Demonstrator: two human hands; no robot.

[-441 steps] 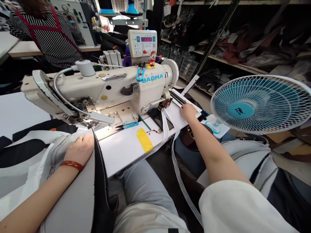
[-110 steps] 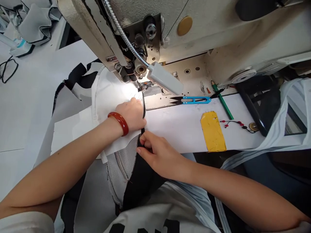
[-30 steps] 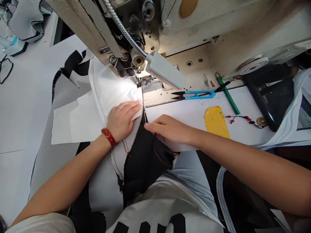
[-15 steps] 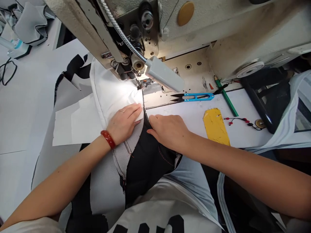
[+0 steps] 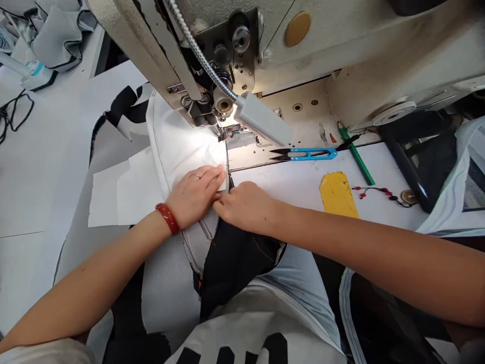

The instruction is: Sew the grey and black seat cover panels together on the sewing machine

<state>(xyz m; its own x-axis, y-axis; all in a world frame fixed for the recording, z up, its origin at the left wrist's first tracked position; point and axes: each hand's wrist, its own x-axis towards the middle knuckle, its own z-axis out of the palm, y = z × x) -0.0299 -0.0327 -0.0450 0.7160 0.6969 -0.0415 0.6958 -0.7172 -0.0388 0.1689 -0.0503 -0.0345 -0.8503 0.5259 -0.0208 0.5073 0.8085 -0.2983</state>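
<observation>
My left hand (image 5: 195,194) lies on the white fabric panel (image 5: 176,136), fingers stretched out and pressing close to its right edge. My right hand (image 5: 244,205) is closed, pinching the fabric edge, with its fingertips touching the left thumb. From there the black fabric (image 5: 231,268) hangs towards my lap, beside a grey mesh strip (image 5: 199,242). Ahead of both hands, the panel's edge runs under the presser foot (image 5: 221,134) of the sewing machine (image 5: 359,40). A small lamp (image 5: 263,119) lights the stitching area.
Blue thread snips (image 5: 312,153) and a green pencil (image 5: 356,156) lie right of the needle. Nearby are a yellow card (image 5: 338,194) and a beaded cord (image 5: 382,191). Grey fabric pieces (image 5: 60,38) are piled at the far left. White paper sheets (image 5: 109,197) lie left of my hand.
My right hand has shifted left along the fabric edge, up against my left hand, and its fingers have curled tighter. The whole view has moved slightly.
</observation>
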